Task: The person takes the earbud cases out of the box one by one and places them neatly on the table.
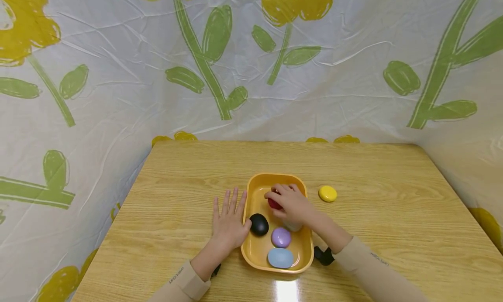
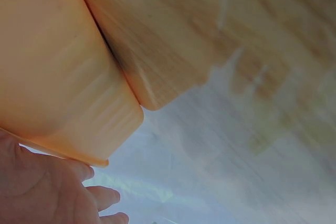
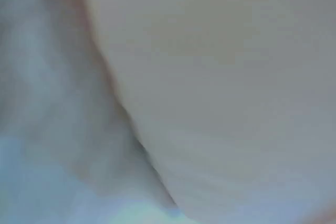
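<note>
Fingers of the right hand (image 1: 291, 203) are curled round a red stone (image 1: 273, 204), held within the walls of an orange tray (image 1: 257, 196), towards its far half; the stone's visible part is deep red and rounded, the remainder hidden by the hand. Fingers of the left hand (image 1: 229, 227) are straight and spread wide along the tray's left side, thumb at the rim just beside a black stone (image 1: 259, 224). The black stone is smooth, dark and roundish. A pale object (image 1: 293, 226) shows partly beneath the right wrist; its full shape cannot be told. Nearer the front lie a glossy round purple stone (image 1: 281, 237) and, just below it, a light blue stone (image 1: 280, 258), oblong with rounded ends. The tray has rounded corners, a smooth raised rim and a shiny inner floor; a strip of that floor shows between the red stone and the left wall. Shallow ribs mark its outer wall in the left wrist view. Outside the far right corner, a smooth yellow stone (image 1: 328, 193) sits apart on the wood-grained table (image 1: 393, 197), which extends broadly either side. Wrinkled flower-print cloth (image 1: 338, 97) rises beyond the far edge. The right wrist view is blurred.
</note>
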Available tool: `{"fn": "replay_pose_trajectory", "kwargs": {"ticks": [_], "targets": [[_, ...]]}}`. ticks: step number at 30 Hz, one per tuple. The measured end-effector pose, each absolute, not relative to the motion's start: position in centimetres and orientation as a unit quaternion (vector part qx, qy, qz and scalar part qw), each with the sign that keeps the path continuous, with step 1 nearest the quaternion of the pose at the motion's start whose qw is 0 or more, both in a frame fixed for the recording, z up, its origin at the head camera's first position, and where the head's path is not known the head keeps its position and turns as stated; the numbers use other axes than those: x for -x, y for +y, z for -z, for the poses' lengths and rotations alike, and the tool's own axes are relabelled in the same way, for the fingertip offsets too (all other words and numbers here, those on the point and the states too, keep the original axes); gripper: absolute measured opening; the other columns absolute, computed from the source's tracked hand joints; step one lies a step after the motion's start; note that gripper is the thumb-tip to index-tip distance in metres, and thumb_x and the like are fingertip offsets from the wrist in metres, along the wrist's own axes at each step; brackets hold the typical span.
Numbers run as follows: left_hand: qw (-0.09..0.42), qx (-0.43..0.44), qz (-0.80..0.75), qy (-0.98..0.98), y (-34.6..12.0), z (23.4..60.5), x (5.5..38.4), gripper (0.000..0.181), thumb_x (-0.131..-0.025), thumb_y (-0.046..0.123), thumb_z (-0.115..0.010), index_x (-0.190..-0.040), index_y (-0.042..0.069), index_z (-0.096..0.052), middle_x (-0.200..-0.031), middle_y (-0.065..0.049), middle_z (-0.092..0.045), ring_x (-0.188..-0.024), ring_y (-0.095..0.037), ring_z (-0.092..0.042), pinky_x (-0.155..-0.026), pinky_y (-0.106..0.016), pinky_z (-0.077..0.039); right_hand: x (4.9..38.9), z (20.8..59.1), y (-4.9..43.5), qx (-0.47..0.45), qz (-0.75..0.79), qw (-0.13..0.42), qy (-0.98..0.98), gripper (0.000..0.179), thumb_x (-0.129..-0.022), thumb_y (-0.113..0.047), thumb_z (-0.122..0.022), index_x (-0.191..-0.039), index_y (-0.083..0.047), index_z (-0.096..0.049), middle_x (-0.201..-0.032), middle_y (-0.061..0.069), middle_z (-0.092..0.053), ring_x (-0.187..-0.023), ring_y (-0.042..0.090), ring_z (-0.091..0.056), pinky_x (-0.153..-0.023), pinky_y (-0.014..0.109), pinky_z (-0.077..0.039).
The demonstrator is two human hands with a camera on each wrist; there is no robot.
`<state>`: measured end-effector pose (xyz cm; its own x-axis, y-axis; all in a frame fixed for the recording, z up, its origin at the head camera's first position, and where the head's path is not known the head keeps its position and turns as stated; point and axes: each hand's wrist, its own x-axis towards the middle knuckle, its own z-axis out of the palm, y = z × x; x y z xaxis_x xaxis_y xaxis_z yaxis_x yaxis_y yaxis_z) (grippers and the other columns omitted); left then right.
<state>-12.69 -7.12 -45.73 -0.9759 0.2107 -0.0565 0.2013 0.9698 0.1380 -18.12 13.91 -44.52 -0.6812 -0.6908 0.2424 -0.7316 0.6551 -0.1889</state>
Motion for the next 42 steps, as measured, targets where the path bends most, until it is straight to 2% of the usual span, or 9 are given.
{"fn": "replay_pose_trajectory", "kwargs": {"ticks": [6,15,26,36,42], "targets": [[0.033,-0.105,-0.072,0.991,-7.2,45.7,12.6,0.069,-0.090,0.042,-0.040,-0.149,0.021,-0.010,-0.154,-0.005,-0.003,-0.140,-0.026,0.001,-0.109,-0.052,0.005,19.0,42.4,16.9,-0.342,-0.168,0.121,-0.917,0.035,-0.075,-0.014,-0.069,-0.109,-0.010,-0.059,-0.103,0.012,-0.052,-0.092,0.029,-0.051,-0.083,0.054,-0.034],[0.031,-0.105,-0.068,0.992,-7.2,45.7,12.7,0.069,-0.090,0.042,-0.040,-0.149,0.021,-0.011,-0.154,-0.005,-0.004,-0.140,-0.027,0.000,-0.109,-0.052,0.003,20.1,41.5,22.6,-0.244,-0.182,0.137,-0.943,0.036,-0.078,-0.011,-0.067,-0.112,-0.006,-0.057,-0.108,0.021,-0.051,-0.097,0.038,-0.049,-0.081,0.058,-0.031],[0.036,-0.105,-0.074,0.991,-7.2,45.9,12.9,0.069,-0.090,0.043,-0.040,-0.149,0.021,-0.010,-0.154,-0.006,-0.004,-0.140,-0.026,0.002,-0.109,-0.051,0.008,20.2,43.3,28.4,-0.123,-0.202,0.055,-0.970,0.037,-0.083,-0.013,-0.059,-0.118,-0.003,-0.050,-0.115,0.030,-0.043,-0.100,0.046,-0.044,-0.084,0.066,-0.022],[0.038,-0.104,-0.081,0.991,-7.2,46.0,12.9,0.069,-0.090,0.042,-0.040,-0.149,0.021,-0.009,-0.154,-0.005,-0.003,-0.140,-0.025,0.005,-0.108,-0.051,0.010,20.1,45.7,30.9,-0.085,-0.159,-0.019,-0.983,0.039,-0.085,-0.021,-0.058,-0.118,-0.001,-0.049,-0.112,0.032,-0.045,-0.098,0.047,-0.045,-0.076,0.063,-0.030],[0.040,-0.103,-0.080,0.991,-7.2,46.0,12.9,0.069,-0.090,0.042,-0.039,-0.149,0.022,-0.008,-0.154,-0.005,-0.002,-0.140,-0.025,0.006,-0.108,-0.050,0.010,19.6,46.7,31.3,-0.090,-0.146,-0.044,-0.984,0.037,-0.086,-0.021,-0.058,-0.117,-0.004,-0.048,-0.108,0.029,-0.046,-0.095,0.044,-0.045,-0.073,0.060,-0.031]]}}
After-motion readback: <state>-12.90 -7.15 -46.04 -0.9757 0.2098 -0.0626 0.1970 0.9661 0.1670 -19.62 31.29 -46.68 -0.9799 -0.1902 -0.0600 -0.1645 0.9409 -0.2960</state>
